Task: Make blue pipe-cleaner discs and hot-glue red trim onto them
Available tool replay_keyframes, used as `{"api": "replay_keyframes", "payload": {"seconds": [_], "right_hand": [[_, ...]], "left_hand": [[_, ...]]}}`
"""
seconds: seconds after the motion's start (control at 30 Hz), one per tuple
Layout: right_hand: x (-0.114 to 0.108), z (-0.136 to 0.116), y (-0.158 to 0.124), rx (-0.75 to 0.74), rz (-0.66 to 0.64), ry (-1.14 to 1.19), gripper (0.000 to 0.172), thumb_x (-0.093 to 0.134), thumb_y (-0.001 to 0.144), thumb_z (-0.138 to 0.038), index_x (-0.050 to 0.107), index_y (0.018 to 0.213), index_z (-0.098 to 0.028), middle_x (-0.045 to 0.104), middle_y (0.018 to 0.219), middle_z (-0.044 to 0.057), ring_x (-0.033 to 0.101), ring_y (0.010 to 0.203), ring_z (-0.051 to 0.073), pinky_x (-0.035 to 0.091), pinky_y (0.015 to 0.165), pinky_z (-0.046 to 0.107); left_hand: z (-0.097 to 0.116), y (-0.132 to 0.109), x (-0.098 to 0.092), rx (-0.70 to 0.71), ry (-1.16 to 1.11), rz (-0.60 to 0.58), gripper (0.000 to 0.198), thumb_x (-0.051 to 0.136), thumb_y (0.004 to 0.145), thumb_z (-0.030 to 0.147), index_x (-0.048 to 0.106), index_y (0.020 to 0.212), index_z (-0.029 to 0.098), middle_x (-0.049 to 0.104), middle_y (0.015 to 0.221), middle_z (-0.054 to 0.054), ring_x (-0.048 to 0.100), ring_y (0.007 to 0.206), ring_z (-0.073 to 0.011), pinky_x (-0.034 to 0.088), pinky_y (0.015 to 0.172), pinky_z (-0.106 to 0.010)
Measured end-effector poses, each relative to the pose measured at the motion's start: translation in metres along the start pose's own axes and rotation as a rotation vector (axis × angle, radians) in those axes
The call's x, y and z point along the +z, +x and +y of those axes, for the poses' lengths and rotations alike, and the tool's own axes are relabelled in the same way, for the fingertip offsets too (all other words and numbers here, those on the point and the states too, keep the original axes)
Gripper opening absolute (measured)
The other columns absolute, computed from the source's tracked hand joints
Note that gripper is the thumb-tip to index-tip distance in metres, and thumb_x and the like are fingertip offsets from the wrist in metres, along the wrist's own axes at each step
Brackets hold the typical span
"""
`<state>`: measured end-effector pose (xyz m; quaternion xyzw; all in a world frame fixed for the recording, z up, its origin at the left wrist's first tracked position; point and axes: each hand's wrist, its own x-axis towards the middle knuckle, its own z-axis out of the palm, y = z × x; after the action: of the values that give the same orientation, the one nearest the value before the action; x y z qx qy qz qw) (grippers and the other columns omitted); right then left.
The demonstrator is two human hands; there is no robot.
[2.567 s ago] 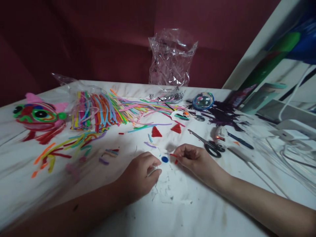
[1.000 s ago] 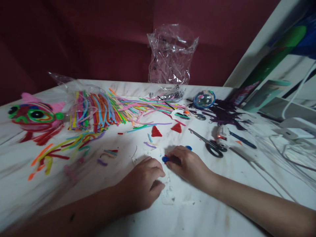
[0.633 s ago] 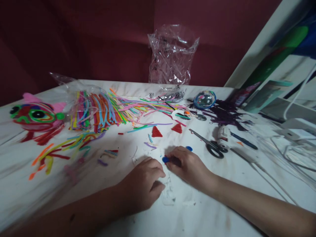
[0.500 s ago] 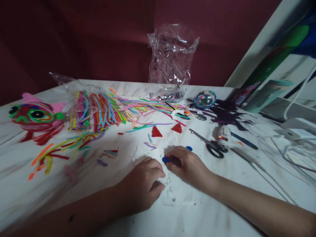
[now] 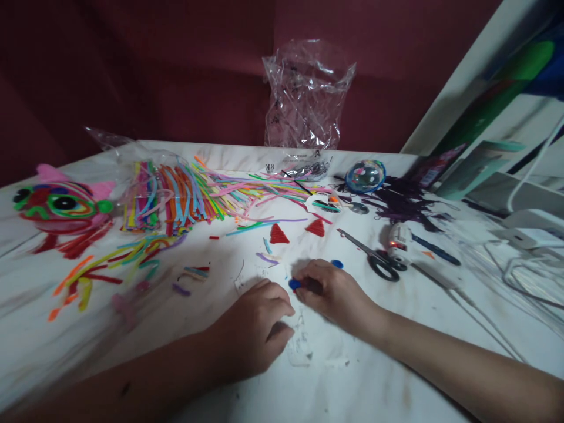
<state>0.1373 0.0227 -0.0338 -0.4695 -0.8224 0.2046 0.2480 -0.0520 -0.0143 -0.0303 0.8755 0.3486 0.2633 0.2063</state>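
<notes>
My right hand (image 5: 330, 291) pinches a small round blue piece (image 5: 294, 284), fuzzy like coiled pipe cleaner, between thumb and fingertips just above the table. Behind its knuckles lies a second blue round piece (image 5: 337, 264). To the left, my left hand (image 5: 259, 323) is held with thumb and curled fingers apart, and nothing shows between them. Beyond the hands, two red fuzzy triangles (image 5: 279, 234) lie side by side, with short purple offcuts (image 5: 267, 258) nearer to me. Black-handled scissors (image 5: 379, 261) rest to the right of my right hand.
At the far left sits a colourful fuzzy animal head (image 5: 66, 205). Bundles of pipe cleaners (image 5: 185, 197) spread from a clear bag. A glue gun (image 5: 400, 241), a clear dome (image 5: 365, 176), dark purple strands (image 5: 400, 200) and white cables (image 5: 520, 282) occupy the right side.
Both hands stay nearly where they were. The blue piece in my right fingertips has tilted very slightly, and the view has shifted a little.
</notes>
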Motion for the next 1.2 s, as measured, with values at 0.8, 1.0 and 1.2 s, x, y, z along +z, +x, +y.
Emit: {"api": "replay_keyframes", "payload": {"seconds": [0.8,1.0,1.2], "right_hand": [[-0.0015,-0.0038,0.0016,0.01,-0.001,-0.042,0.008,0.059,0.07,-0.013,0.059,0.074,-0.019,0.057,0.07,0.001,0.055,0.066,0.016,0.044,0.059,0.027],[-0.0019,-0.0053,0.0023,-0.001,0.006,-0.058,0.008,0.06,0.069,-0.013,0.059,0.072,-0.02,0.056,0.068,-0.001,0.054,0.064,0.015,0.044,0.057,0.025],[-0.0012,-0.004,0.0014,-0.004,0.009,-0.067,0.007,0.06,0.07,-0.013,0.059,0.072,-0.02,0.056,0.068,0.0,0.055,0.065,0.016,0.044,0.057,0.026]], "left_hand": [[0.0004,-0.0014,0.0006,-0.006,0.007,-0.009,0.016,0.053,0.074,0.01,0.063,0.085,0.013,0.061,0.088,-0.009,0.054,0.085,-0.0195,0.045,0.079,-0.034],[0.001,-0.0008,-0.0001,-0.01,0.016,-0.008,0.016,0.052,0.074,0.009,0.063,0.085,0.011,0.061,0.087,-0.01,0.054,0.085,-0.0198,0.045,0.079,-0.035],[0.0011,-0.0009,-0.0003,-0.004,0.015,-0.014,0.016,0.052,0.074,0.01,0.063,0.086,0.012,0.061,0.088,-0.009,0.054,0.085,-0.0195,0.045,0.079,-0.034]]}}
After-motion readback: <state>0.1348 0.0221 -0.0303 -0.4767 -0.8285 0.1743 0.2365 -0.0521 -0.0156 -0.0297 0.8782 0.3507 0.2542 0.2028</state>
